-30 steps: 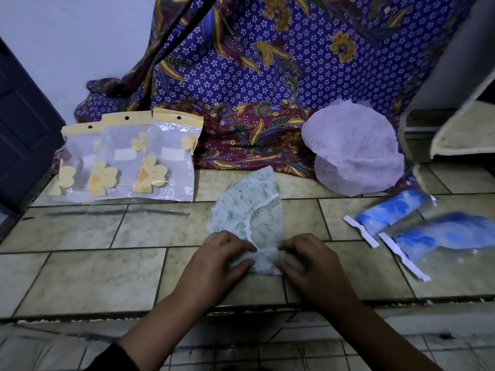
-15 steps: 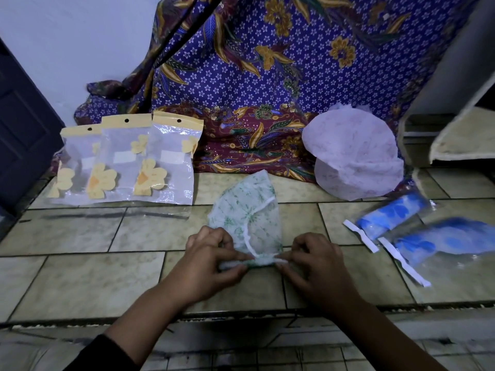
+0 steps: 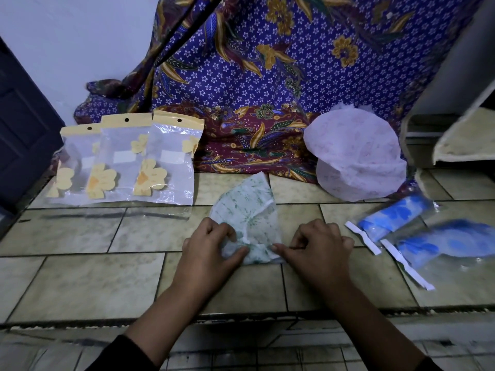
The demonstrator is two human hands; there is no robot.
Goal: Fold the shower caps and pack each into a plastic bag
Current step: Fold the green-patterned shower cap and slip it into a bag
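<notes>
Head view: the green-print shower cap (image 3: pixel 249 210) lies centre front on the tiled counter (image 3: pixel 80 285). It is narrowed to a long wedge w/ its point away from the person. The left hand (image 3: pixel 211 253) has its fingers curled and its thumb on the cap's near end, pinching it. The right hand (image 3: pixel 318 250) is likewise curled, thumb & forefinger nipping the near edge from the other side.

The step in hand looks like folding or rolling the near end up toward the point. To do it well:
- Both hands should prob. turn the edge together so the fold runs square across.
- Air should be pressed out of the thin film as it goes.
- The white elastic hem is best tucked inside, else the bundle may spring open.
- Final width should suit the plastic bags (image 3: pixel 171 162) at back left, w/ yellow headers & flower prints.

The two blue caps (image 3: pixel 393 218) at right look bagged already and give the target shape.

Hard to make out:
- The cap's near end sits under the fingers, so the no. of folds made can't be told.
- Whether the yellow-topped bags are empty is unclear, and the leftmost is part-hidden by its neighbour.
- The pale pink caps (image 3: pixel 353 156) at back right overlap, so the count is uncertain.
- The blue pack nearest the right edge is blurred.
</notes>
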